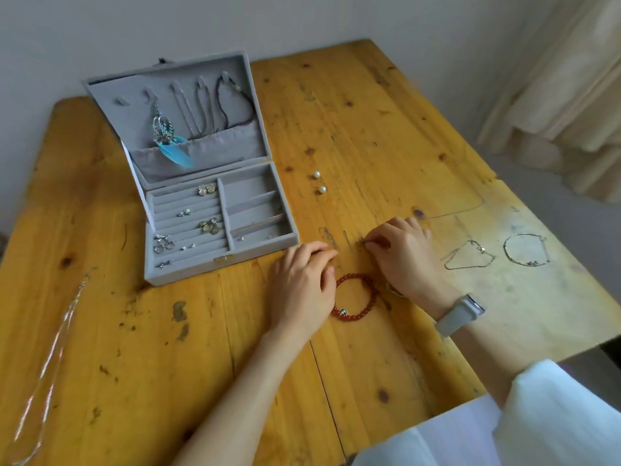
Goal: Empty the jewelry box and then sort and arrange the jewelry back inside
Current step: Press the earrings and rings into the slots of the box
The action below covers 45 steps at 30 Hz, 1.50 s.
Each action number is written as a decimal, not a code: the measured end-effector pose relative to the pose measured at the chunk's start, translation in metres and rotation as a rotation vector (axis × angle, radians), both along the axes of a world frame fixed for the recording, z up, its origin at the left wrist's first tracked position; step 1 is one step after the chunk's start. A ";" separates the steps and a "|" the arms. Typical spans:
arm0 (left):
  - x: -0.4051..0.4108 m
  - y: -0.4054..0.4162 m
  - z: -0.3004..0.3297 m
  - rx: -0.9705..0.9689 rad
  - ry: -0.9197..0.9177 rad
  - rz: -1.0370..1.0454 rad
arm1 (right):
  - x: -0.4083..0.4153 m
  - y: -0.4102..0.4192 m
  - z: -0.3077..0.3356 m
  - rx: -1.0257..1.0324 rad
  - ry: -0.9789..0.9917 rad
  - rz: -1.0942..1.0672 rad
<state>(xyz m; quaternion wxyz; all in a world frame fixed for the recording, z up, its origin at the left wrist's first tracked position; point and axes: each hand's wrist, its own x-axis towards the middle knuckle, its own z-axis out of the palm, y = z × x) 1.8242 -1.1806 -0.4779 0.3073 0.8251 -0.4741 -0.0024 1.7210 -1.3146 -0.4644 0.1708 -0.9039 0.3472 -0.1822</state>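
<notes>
**Jewelry box open, pieces spread on the wood**

At upper left of the frame the grey jewelry box [215,210] stands open, chains and a blue feather earring [174,149] hanging in its lid, small earrings in its tray. Just right of centre, the right hand [406,257] pinches something tiny, too small to identify. The left hand [302,284] rests on the surface [168,364] with fingers loosely curled, holding nothing, partly covering a red bead bracelet [356,301]. Two pearls [319,182] lie above; two thin bracelets [497,253] lie at right; a silver chain [50,358] is cut off at lower left.
</notes>
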 end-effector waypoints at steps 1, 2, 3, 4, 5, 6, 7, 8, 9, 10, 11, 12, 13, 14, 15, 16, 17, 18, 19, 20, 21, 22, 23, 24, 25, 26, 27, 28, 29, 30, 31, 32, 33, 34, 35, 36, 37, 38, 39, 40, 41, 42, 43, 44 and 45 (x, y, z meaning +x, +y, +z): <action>0.000 0.000 0.000 0.002 0.005 -0.005 | -0.001 0.000 0.000 0.001 -0.012 0.001; -0.001 -0.001 0.000 -0.001 0.017 -0.008 | -0.002 0.000 -0.001 0.001 -0.030 0.002; -0.001 -0.001 0.001 -0.009 0.037 -0.007 | -0.003 0.000 -0.001 0.004 -0.057 0.003; -0.001 -0.001 0.002 -0.021 0.057 -0.004 | -0.005 -0.001 0.000 0.013 -0.091 0.002; -0.001 -0.002 0.004 -0.031 0.072 0.001 | -0.007 -0.001 0.002 0.030 -0.129 0.000; -0.002 -0.004 0.006 -0.036 0.080 0.006 | -0.009 -0.002 0.005 0.051 -0.170 -0.008; -0.003 -0.006 0.008 -0.036 0.086 0.008 | -0.012 -0.002 0.008 0.072 -0.215 -0.020; -0.003 -0.008 0.011 -0.039 0.094 0.002 | -0.013 -0.002 0.011 0.089 -0.266 -0.040; -0.008 -0.015 0.013 -0.042 0.105 -0.029 | -0.021 -0.005 0.013 0.103 -0.319 -0.080; -0.011 -0.022 0.016 -0.039 0.109 -0.062 | -0.026 -0.007 0.016 0.122 -0.372 -0.120; -0.012 -0.027 0.019 -0.024 0.103 -0.086 | -0.029 -0.007 0.017 0.148 -0.423 -0.149; -0.014 -0.034 0.021 0.000 0.092 -0.103 | -0.033 -0.007 0.017 0.174 -0.466 -0.174; -0.016 -0.039 0.022 0.027 0.079 -0.116 | -0.038 -0.008 0.017 0.193 -0.499 -0.197; -0.016 -0.044 0.022 0.051 0.071 -0.124 | -0.042 -0.008 0.015 0.209 -0.518 -0.215; -0.016 -0.047 0.021 0.064 0.069 -0.125 | -0.046 -0.007 0.013 0.226 -0.525 -0.228; -0.016 -0.049 0.020 0.067 0.072 -0.122 | -0.050 -0.007 0.011 0.242 -0.527 -0.237; -0.016 -0.050 0.020 0.063 0.074 -0.119 | -0.052 -0.006 0.009 0.256 -0.529 -0.243; -0.015 -0.051 0.020 0.060 0.079 -0.119 | -0.054 -0.006 0.008 0.262 -0.528 -0.245; -0.015 -0.051 0.020 0.060 0.079 -0.125 | -0.054 -0.004 0.007 0.261 -0.525 -0.244; -0.014 -0.052 0.020 0.065 0.071 -0.133 | -0.054 -0.003 0.006 0.261 -0.520 -0.243; -0.014 -0.051 0.021 0.067 0.055 -0.140 | -0.053 -0.001 0.006 0.265 -0.514 -0.240; -0.013 -0.050 0.021 0.065 0.041 -0.144 | -0.052 0.001 0.007 0.271 -0.509 -0.236; -0.013 -0.049 0.021 0.060 0.033 -0.147 | -0.050 0.003 0.007 0.275 -0.505 -0.226; -0.011 -0.048 0.021 0.052 0.035 -0.146 | -0.047 0.005 0.008 0.277 -0.503 -0.215; -0.009 -0.046 0.023 0.037 0.044 -0.140 | -0.045 0.007 0.009 0.285 -0.502 -0.203; -0.007 -0.043 0.025 0.012 0.058 -0.128 | -0.042 0.009 0.010 0.298 -0.498 -0.191; -0.005 -0.040 0.028 -0.026 0.078 -0.108 | -0.039 0.011 0.012 0.315 -0.494 -0.178; -0.002 -0.035 0.033 -0.072 0.103 -0.081 | -0.036 0.014 0.014 0.332 -0.490 -0.164; 0.001 -0.028 0.037 -0.115 0.134 -0.050 | -0.032 0.016 0.016 0.341 -0.489 -0.148; 0.006 -0.021 0.041 -0.150 0.170 -0.019 | -0.028 0.018 0.018 0.342 -0.489 -0.132; 0.012 -0.012 0.045 -0.176 0.212 0.010 | -0.023 0.021 0.020 0.340 -0.488 -0.114; 0.019 -0.002 0.047 -0.200 0.260 0.039 | -0.018 0.024 0.022 0.344 -0.485 -0.097; 0.028 0.009 0.050 -0.220 0.311 0.071 | -0.012 0.028 0.025 0.352 -0.482 -0.079; 0.037 0.019 0.052 -0.232 0.360 0.107 | -0.004 0.032 0.027 0.358 -0.484 -0.058; 0.048 0.030 0.054 -0.234 0.399 0.148 | 0.004 0.037 0.029 0.359 -0.487 -0.032; 0.059 0.041 0.056 -0.233 0.426 0.187 | 0.013 0.042 0.031 0.359 -0.485 -0.006; 0.069 0.052 0.058 -0.234 0.441 0.224 | 0.021 0.047 0.033 0.357 -0.482 0.020; 0.080 0.062 0.060 -0.241 0.453 0.260 | 0.030 0.052 0.034 0.356 -0.477 0.045; 0.090 0.071 0.061 -0.247 0.463 0.301 | 0.039 0.057 0.036 0.356 -0.472 0.072; 0.102 0.082 0.063 -0.246 0.461 0.342 | 0.050 0.064 0.038 0.364 -0.472 0.103; 0.111 0.089 0.064 -0.234 0.459 0.370 | 0.058 0.068 0.039 0.366 -0.470 0.130; 0.118 0.093 0.064 -0.218 0.468 0.383 | 0.065 0.072 0.041 0.360 -0.468 0.155; 0.125 0.098 0.065 -0.194 0.477 0.392 | 0.072 0.076 0.042 0.353 -0.461 0.183; 0.131 0.101 0.065 -0.160 0.479 0.393 | 0.080 0.080 0.042 0.345 -0.452 0.208; 0.136 0.104 0.065 -0.114 0.470 0.389 | 0.088 0.083 0.042 0.340 -0.441 0.228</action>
